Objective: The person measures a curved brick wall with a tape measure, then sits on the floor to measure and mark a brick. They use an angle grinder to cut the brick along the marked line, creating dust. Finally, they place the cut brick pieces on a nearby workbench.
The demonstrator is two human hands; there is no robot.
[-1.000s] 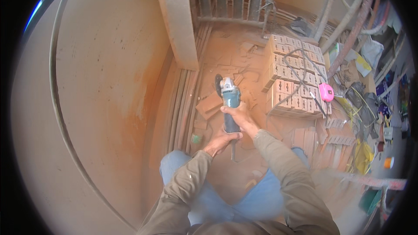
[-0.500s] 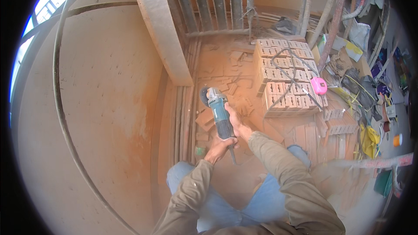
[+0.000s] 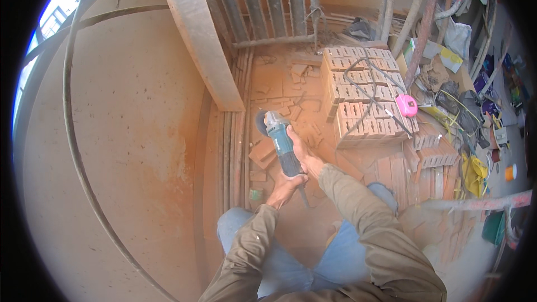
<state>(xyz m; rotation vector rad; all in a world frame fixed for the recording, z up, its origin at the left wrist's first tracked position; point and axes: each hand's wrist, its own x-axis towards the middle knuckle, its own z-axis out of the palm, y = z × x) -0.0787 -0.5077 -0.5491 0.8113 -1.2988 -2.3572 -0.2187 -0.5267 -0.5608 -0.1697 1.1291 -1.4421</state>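
Both my hands hold a teal and black angle grinder (image 3: 283,145), its metal head and round disc pointing away from me to the upper left. My left hand (image 3: 286,189) is closed round the rear of the black handle, by the cord. Along the right side of the teal body, my right hand (image 3: 301,150) grips it with the thumb side toward the head. Beneath the grinder, a reddish brick piece (image 3: 263,152) lies on the dusty floor among broken bits. Whether the disc touches anything cannot be made out.
Stacked hollow bricks (image 3: 363,89) stand to the right, with a black cable (image 3: 358,81) and a pink tape measure (image 3: 406,105) on them. A metal post (image 3: 204,39) leans at the upper left near long pipes (image 3: 234,151). Bags and clutter (image 3: 464,112) fill the far right.
The view has shifted slightly. The grinder stays in both hands, its head still pointing to the upper left, with the grip unchanged.
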